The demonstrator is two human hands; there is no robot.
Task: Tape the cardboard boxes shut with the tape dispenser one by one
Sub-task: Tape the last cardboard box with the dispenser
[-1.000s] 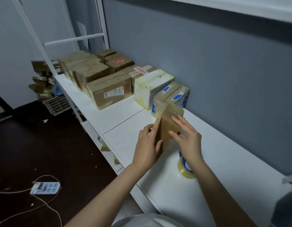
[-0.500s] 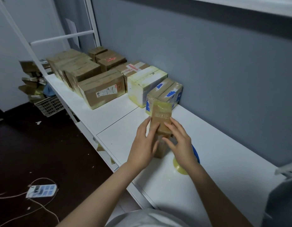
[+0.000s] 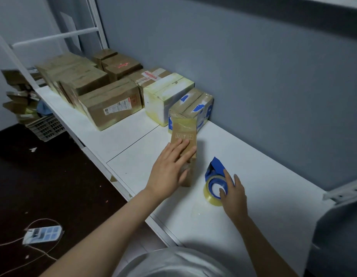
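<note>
CHANGE: right hand (image 3: 231,193) has left the small cardboard box (image 3: 183,128) and now grips the tape dispenser (image 3: 213,183) just beside it on the white tabletop (image 3: 269,188) | left hand (image 3: 169,168) flat, steadying the upright box | MEANING: taping probably next | MATERIALS: matte brown card; glossy clear roll, blue plastic frame

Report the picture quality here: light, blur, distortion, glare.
Head view: dim, cool light, the floor nearly black; wide-angle stretch toward the frame edges; the far boxes look soft, while the left hand on the small box and the right hand at the tape dispenser are fairly sharp; a faint sheen lies on the table near the roll.
</note>
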